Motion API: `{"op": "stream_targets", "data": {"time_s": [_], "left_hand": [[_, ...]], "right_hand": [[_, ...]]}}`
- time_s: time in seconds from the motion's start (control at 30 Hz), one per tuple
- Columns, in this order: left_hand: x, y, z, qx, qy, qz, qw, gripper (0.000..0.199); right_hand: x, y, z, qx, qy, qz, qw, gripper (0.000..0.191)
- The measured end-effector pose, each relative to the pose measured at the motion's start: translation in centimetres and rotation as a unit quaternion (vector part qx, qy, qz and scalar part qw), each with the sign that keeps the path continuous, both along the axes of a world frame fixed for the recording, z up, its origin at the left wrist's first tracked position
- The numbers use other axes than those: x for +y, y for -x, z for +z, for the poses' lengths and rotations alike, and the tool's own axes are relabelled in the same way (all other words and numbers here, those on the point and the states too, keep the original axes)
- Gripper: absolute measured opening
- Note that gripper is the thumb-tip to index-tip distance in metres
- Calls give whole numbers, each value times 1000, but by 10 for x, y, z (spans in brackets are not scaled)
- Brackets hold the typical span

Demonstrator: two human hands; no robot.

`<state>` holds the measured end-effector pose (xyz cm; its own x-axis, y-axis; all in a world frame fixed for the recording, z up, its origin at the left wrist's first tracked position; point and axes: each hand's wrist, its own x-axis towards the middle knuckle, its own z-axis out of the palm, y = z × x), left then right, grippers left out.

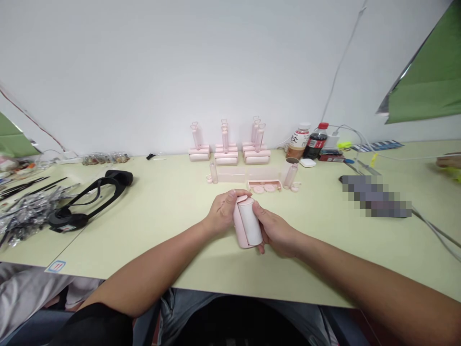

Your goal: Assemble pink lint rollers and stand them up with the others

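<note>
A pink case with a white curved front panel (250,223) is held above the table near its front edge, tilted slightly. My left hand (224,209) grips its upper left side, thumb at the top end. My right hand (275,230) wraps its right side, thumb on the white panel and fingers underneath. Beyond the hands lies an open pink case (264,182) with two round parts at its front. Clear pink tubes (213,173) stand to either side of it.
Pink cases (226,158) with upright tubes line the wall. Two drink bottles (297,142) stand behind right. A black headset (91,202) and plastic-wrapped items (25,211) lie left. A pixelated object (374,197) with cables lies right. A neighbour's legs (32,293) show lower left.
</note>
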<state>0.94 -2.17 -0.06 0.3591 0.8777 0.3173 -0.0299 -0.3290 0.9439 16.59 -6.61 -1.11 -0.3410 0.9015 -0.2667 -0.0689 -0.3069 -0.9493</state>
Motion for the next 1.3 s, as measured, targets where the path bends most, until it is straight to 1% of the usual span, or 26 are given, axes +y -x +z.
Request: {"op": "stream_targets", "data": {"time_s": [0.23,0.43,0.57,0.93,1.07,1.13,1.3], "left_hand": [[-1,0,1,9,-8,12,1000,68],[-1,1,-1,11,-11,4,1000,65],[-1,1,-2,13,-15,0,1000,65],[0,1,-3,9,-17,7,1000,64],[-2,1,-4,5,-12,-22,1000,62],[-3,0,-3,1,-21,-32,999,63],[-6,-2,-2,3,-32,-25,999,62]], "right_hand": [[-2,1,4,-22,5,-9,1000,60],[-4,2,8,-43,0,-13,999,61],[-3,1,6,-35,2,-6,999,60],[-1,-1,1,-51,-8,2,999,62],[-1,0,2,-41,2,-1,999,62],[-1,1,3,-28,14,-8,999,60],[-1,2,4,-18,16,-15,1000,59]]}}
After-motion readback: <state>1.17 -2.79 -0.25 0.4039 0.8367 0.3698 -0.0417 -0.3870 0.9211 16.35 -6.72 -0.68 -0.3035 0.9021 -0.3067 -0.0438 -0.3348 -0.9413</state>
